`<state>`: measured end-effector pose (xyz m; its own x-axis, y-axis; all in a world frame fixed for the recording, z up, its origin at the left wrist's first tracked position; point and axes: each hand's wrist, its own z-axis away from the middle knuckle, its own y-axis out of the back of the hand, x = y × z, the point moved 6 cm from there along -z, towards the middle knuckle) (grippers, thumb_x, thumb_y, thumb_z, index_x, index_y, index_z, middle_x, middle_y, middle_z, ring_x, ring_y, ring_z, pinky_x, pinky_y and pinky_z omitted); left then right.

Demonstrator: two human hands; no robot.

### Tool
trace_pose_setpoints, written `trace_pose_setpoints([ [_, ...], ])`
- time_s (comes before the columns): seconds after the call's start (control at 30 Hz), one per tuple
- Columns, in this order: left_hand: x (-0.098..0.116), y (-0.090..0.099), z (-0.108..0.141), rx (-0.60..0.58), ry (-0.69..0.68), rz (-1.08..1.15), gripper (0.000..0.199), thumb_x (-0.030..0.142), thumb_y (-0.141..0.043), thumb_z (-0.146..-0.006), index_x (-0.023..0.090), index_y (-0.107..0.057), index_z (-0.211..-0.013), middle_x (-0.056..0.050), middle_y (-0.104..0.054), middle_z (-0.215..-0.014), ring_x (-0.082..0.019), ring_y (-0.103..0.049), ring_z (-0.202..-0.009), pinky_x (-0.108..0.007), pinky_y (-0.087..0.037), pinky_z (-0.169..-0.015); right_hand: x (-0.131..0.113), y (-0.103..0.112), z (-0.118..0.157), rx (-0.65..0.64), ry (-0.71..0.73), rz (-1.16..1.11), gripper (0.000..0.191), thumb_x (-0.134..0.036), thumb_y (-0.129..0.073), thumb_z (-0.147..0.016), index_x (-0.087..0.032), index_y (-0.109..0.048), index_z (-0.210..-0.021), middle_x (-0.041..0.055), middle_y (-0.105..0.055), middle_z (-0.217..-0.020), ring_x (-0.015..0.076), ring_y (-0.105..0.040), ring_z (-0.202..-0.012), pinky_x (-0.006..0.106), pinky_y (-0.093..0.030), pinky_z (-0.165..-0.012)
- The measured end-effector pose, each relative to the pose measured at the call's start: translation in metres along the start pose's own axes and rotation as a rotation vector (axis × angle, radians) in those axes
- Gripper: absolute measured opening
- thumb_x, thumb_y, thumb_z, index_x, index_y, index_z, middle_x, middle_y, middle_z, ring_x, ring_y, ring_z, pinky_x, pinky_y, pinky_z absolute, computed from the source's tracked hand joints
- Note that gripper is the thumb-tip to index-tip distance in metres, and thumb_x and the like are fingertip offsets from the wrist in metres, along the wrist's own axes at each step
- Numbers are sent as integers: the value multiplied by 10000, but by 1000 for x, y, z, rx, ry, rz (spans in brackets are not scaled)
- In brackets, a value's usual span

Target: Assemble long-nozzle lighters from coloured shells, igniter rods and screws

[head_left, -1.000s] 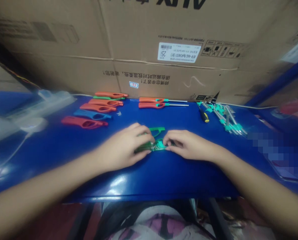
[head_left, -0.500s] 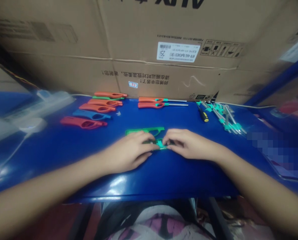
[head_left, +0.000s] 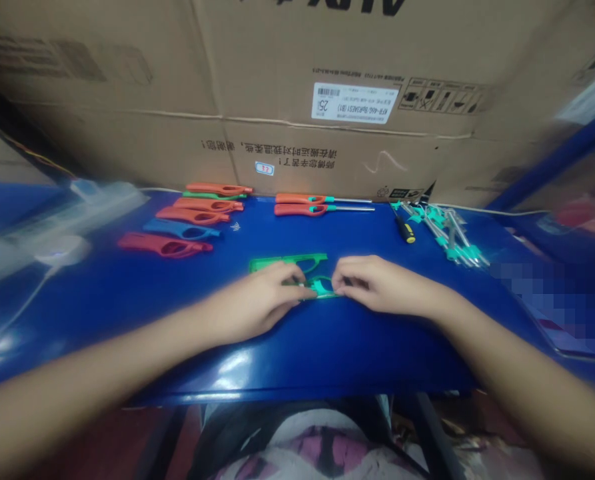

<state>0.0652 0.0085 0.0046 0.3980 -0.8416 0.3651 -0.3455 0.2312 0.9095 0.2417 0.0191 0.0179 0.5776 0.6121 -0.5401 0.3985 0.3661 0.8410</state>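
A green shell half (head_left: pixel 314 258) lies on the blue table just beyond my hands. Nearer to me is a second green piece with a teal part (head_left: pixel 321 287) in it. My left hand (head_left: pixel 272 297) covers the left portion of this piece, its fingers closed on it. At the piece's right end, my right hand (head_left: pixel 364 283) pinches with thumb and forefinger; the fingertips hide what lies between them.
Orange, green, blue and red shells (head_left: pixel 164 245) lie at the back left. Two orange lighters (head_left: pixel 300 210), a screwdriver (head_left: pixel 406 230) and several metal rods with teal parts (head_left: pixel 450 240) lie along the back. A cardboard box (head_left: pixel 277 87) stands behind.
My right hand has shifted slightly to the right along the nearer green piece, showing more of the teal part. My left hand stays nearly where it was.
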Motion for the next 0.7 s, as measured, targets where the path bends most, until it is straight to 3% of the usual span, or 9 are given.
trace_pose_setpoints([
  [0.27, -1, -1, 0, 1, -3, 6, 353, 184, -455, -1019, 265, -655, -1299, -111, -599, -1232, -250, -583, -1132, -409, -502, -973, 0, 1, 0, 30, 6, 8, 138, -61, -592, -878, -174, -665, -909, 31, -678, -895, 141, -604, -791, 245, -449, -693],
  [0.43, -2, -1, 0, -1, 19, 45, 272, 186, -479, -1018, 227, -631, -1240, -89, -622, -1219, -232, -580, -1137, -394, -478, -998, -3, 0, 2, 63, 52, 36, 145, -137, -561, -935, -193, -660, -1025, 45, -658, -982, 149, -606, -813, 267, -473, -718],
  [0.57, -8, -3, 0, 15, 97, 111, 226, 192, -574, -976, 213, -566, -1201, -68, -653, -1148, -224, -610, -1081, -371, -496, -943, -8, -4, 1, 131, 130, 109, 270, -219, -565, -954, -216, -639, -1213, 96, -627, -1159, 208, -613, -1018, 350, -514, -867],
  [0.7, -12, -4, 0, 37, 149, 119, 234, 218, -616, -954, 225, -563, -1181, -68, -652, -1142, -233, -621, -1068, -372, -501, -921, -14, -13, -1, 68, 263, 266, 338, -277, -559, -968, -227, -645, -1291, 141, -577, -1333, 270, -549, -1206, 459, -474, -1001],
])
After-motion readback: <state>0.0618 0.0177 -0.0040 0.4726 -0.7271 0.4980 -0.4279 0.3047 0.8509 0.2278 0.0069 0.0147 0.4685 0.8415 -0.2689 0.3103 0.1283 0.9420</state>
